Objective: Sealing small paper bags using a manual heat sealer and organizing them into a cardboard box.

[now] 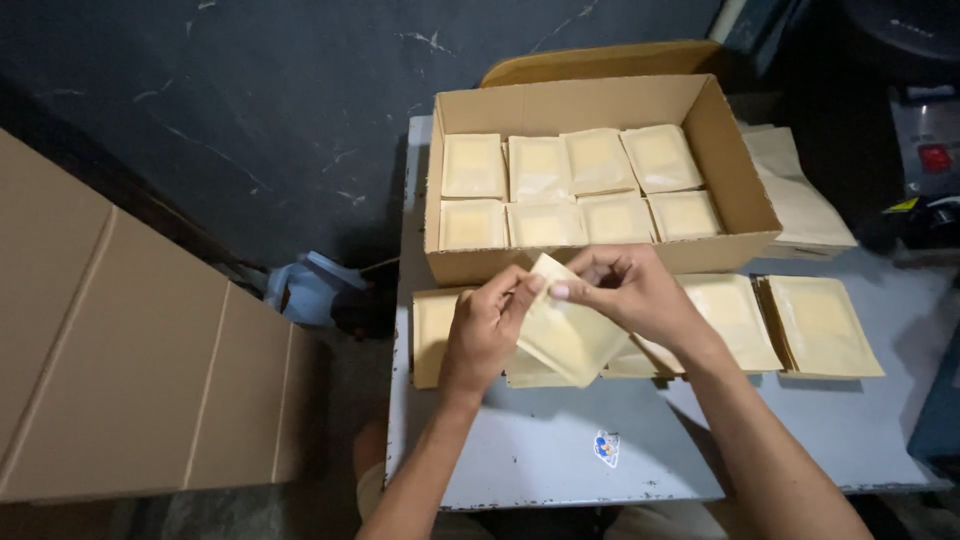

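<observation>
**Both hands grasping one flat pouch above the tabletop**

The left hand [487, 325] and the right hand [625, 290] meet over the grey tabletop [560, 440], directly in front of the open cardboard box [745, 180]. Between them is a flat, cream-coloured pouch [570, 335], tilted with one corner pointing up.

- Left hand: fingers [522, 285] pinched on the upper left edge of the pouch.
- Right hand: fingers [578, 285] closed on the top corner of the same pouch, thumb to the front.
- Pouch position: held just above a row of similar pouches [820, 325] that lies flat on the tabletop, running from the left edge of the box to the right side.

The cardboard box stands on the far part of the tabletop and contains two rows of packed pouches [545, 195], set on edge and close together. A folded cardboard sheet [120, 350] leans at the left, off the tabletop. A small blue sticker [606, 447] sits on the near tabletop surface.
</observation>
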